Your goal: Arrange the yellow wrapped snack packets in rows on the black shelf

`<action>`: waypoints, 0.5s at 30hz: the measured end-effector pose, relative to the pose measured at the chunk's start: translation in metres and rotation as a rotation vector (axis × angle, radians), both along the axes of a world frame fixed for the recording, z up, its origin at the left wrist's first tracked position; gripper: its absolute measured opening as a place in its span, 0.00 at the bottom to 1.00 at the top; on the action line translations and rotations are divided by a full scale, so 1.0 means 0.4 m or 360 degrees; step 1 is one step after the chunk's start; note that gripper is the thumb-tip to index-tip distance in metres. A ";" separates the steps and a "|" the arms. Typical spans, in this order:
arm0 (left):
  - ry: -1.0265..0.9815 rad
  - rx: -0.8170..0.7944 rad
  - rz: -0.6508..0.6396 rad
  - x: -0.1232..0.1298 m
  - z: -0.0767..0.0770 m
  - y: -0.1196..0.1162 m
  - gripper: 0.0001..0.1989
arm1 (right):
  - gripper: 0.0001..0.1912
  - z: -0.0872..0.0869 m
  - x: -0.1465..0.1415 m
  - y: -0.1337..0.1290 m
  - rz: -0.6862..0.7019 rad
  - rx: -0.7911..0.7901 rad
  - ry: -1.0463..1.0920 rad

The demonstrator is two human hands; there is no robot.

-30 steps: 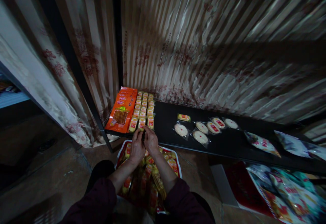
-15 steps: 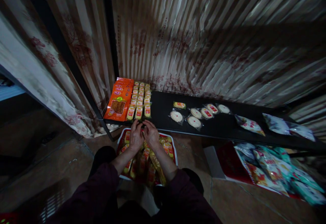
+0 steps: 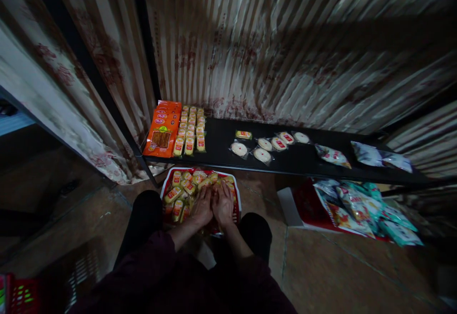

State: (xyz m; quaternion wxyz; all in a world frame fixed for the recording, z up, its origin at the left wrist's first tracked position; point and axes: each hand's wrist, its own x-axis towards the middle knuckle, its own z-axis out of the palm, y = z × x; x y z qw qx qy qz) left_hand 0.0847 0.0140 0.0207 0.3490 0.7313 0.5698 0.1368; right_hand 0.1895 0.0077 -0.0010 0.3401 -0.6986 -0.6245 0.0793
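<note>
A red basket with a white rim (image 3: 240,204) stands between my knees, full of small yellow wrapped packs (image 3: 173,194). My left hand (image 3: 203,207) and my right hand (image 3: 223,205) lie side by side over the packs in its right half. The fingers of both point forward and touch or nearly touch the packs; what lies under them is hidden. Behind the basket, on the black shelf (image 3: 217,149), rows of matching yellow packs (image 3: 189,145) stand beside overlapping orange bags (image 3: 162,135).
Farther right on the shelf are a single yellow pack (image 3: 243,135), several round white packs (image 3: 262,155) and white bags (image 3: 332,156). Below stands a red box (image 3: 307,204) with colourful bags. A black post (image 3: 144,33) rises at the left; a red crate (image 3: 23,295) sits lower left.
Both hands have come back from the shelf's front edge down onto the packs in the basket. The view has shifted, and more packs show in the basket's left half.
</note>
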 end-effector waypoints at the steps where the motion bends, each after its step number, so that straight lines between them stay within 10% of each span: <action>1: 0.0034 -0.0013 -0.0014 0.008 0.002 -0.016 0.30 | 0.20 -0.013 0.008 -0.019 -0.0075 -0.0014 -0.0042; 7: 0.0200 0.0006 -0.0086 0.020 -0.018 -0.117 0.37 | 0.24 -0.073 0.028 -0.086 -0.0280 -0.0066 -0.0085; 15: -0.0152 0.0273 -0.0176 -0.029 -0.208 -0.190 0.29 | 0.26 -0.103 -0.037 -0.134 -0.0372 -0.0237 -0.0092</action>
